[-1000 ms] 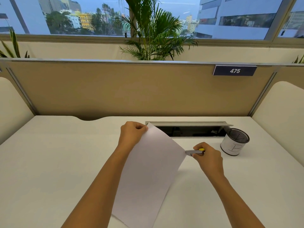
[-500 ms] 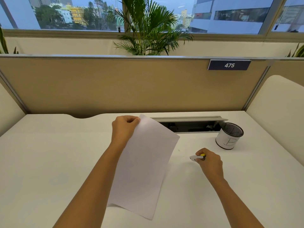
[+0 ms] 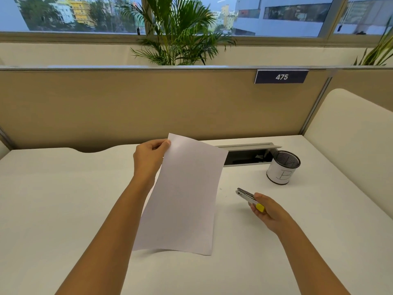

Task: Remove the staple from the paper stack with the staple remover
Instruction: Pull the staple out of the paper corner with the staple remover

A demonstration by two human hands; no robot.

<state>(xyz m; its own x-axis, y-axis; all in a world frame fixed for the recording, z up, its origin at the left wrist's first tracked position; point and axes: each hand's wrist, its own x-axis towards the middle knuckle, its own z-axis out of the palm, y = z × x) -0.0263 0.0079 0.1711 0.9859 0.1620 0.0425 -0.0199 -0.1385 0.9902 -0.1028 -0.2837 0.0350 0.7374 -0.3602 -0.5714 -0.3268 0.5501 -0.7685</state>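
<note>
A white bench [image 3: 63,199] fills the head view, closed off at the back by a tan partition [image 3: 148,107] bearing a dark plate marked 475 [image 3: 281,76], with a palm [image 3: 178,33] and a window behind it. At the back right of the bench stands a white cup [image 3: 281,168] with a dark mesh lining; nothing can be made out inside it. Beside it an open cable tray [image 3: 248,155] is sunk in the bench, its dark contents unclear. The left hand [image 3: 150,159] is raised above the bench, its grip pinched closed on the top left corner of the paper stack [image 3: 185,196], which hangs tilted, its lower edge clear of the surface. No staple can be seen on the sheets. The right hand [image 3: 269,211] is low over the bench to the right, apart from the paper, its grip closed around the staple remover [image 3: 247,198], whose metal tip points up and left toward the stack and whose yellow end sits against the fingers.
</note>
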